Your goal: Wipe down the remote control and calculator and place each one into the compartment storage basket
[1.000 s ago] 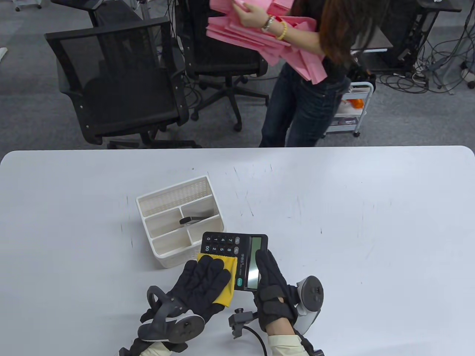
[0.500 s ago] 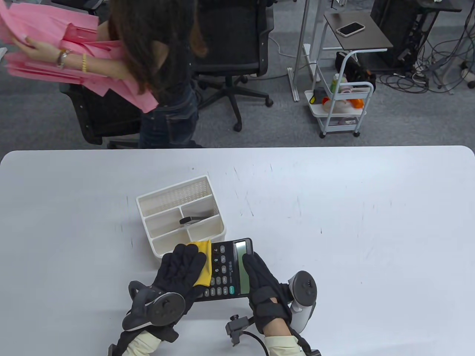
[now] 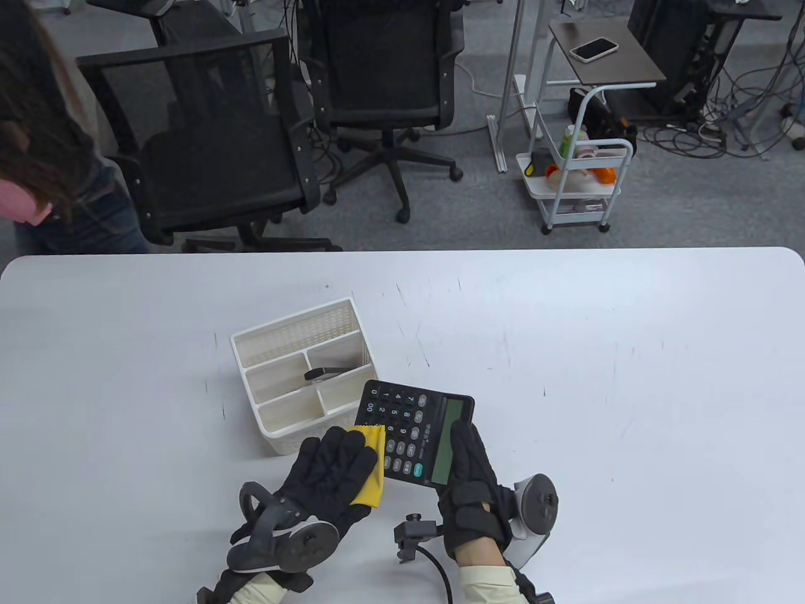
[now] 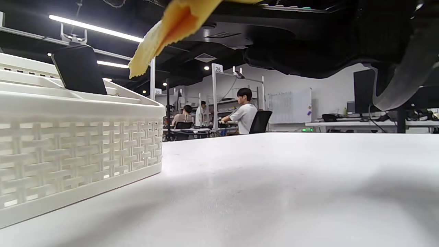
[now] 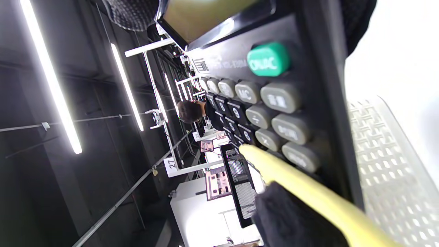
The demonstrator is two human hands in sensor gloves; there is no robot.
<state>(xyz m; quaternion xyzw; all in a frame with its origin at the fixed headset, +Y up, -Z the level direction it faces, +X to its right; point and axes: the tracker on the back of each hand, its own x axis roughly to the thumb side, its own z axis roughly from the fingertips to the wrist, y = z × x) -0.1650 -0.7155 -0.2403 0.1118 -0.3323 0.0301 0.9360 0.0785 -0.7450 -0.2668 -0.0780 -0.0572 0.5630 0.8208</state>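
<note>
A black calculator (image 3: pixel 412 434) is tilted up off the white table (image 3: pixel 597 377), and my right hand (image 3: pixel 462 450) grips it at its display end. My left hand (image 3: pixel 336 465) holds a yellow cloth (image 3: pixel 372 469) against the calculator's near keypad edge; the cloth shows under the fingers. The right wrist view has the keys (image 5: pixel 274 92) up close, with the yellow cloth (image 5: pixel 308 195) lying over the lower rows. A white compartment basket (image 3: pixel 295 336) stands just left of the calculator. A black remote (image 3: pixel 327 373) leans inside its right middle compartment, also poking above the basket (image 4: pixel 79 154) rim as the remote (image 4: pixel 79 70).
Office chairs (image 3: pixel 207 126) and a small white cart (image 3: pixel 578 182) stand on the floor beyond the table's far edge. A person (image 3: pixel 44 157) is at the far left. The table is bare to the right of my hands.
The calculator swung right and turned a little. My left hand drew the cloth back from the far keypad end to the near edge. The person behind walked off to the left.
</note>
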